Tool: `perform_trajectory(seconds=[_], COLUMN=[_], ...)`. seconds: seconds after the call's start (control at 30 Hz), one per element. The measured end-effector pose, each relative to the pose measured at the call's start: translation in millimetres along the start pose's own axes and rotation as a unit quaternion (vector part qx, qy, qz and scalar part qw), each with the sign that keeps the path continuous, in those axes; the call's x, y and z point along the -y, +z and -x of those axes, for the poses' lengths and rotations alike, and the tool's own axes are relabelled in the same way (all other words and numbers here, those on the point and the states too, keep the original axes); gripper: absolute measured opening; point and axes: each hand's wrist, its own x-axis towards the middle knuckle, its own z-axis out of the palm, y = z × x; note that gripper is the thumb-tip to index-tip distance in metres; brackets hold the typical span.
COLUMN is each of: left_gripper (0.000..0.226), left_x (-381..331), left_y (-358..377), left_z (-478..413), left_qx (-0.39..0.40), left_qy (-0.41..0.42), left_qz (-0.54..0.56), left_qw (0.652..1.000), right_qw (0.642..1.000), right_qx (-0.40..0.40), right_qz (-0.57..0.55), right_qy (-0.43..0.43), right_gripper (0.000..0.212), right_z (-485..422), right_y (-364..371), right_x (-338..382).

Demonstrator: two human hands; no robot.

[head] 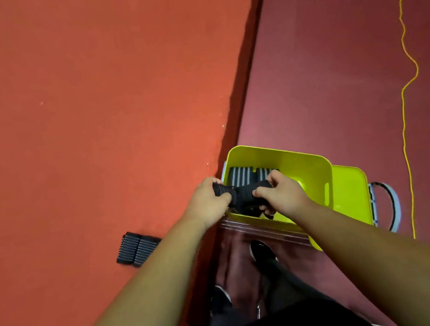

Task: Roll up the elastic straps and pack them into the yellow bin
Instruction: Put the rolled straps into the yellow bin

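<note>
Left hand (pixel 208 200) and right hand (pixel 282 191) each grip one end of a black ribbed elastic strap roll (pixel 242 193), held over the near side of the yellow bin (pixel 309 165). Packed rolls (pixel 239 176) lie inside. Another strap (pixel 137 248) lies on the red table (pixel 63 129). Judged light, soft and springy. It is liable to unwind, so clamp it across the coil.

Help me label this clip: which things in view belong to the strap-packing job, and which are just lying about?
Job: strap roll gripped by left hand and right hand; yellow bin; packed straps inside it; loose straps on the red table.
Lying about: yellow cord on the floor; grey handle beside the bin.
</note>
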Motion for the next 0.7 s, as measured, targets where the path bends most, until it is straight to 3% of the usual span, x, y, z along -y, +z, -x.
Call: perform_trajectory(seconds=[0.2,0.33,0.7], left_gripper=[0.042,0.043,0.046], left_x=[-64,-92,-106], left_y=[90,137,211], left_z=[-44,-68,-129], left_qx=[0.074,0.097,0.118], left_qy=[0.048,0.052,0.044], left_qz=[-0.087,-0.118,-0.171], left_qw=[0.992,0.987,0.977], right_qw=[0.989,0.977,0.963], right_qx=[-0.066,-0.065,-0.001], right_qz=[0.133,0.202,0.268], right_qy=[0.006,-0.030,-0.028], right_gripper=[0.026,0.028,0.039], right_z=[-34,-52,-110], right_y=[-81,-107,-120], right_x=[-53,-69,-97])
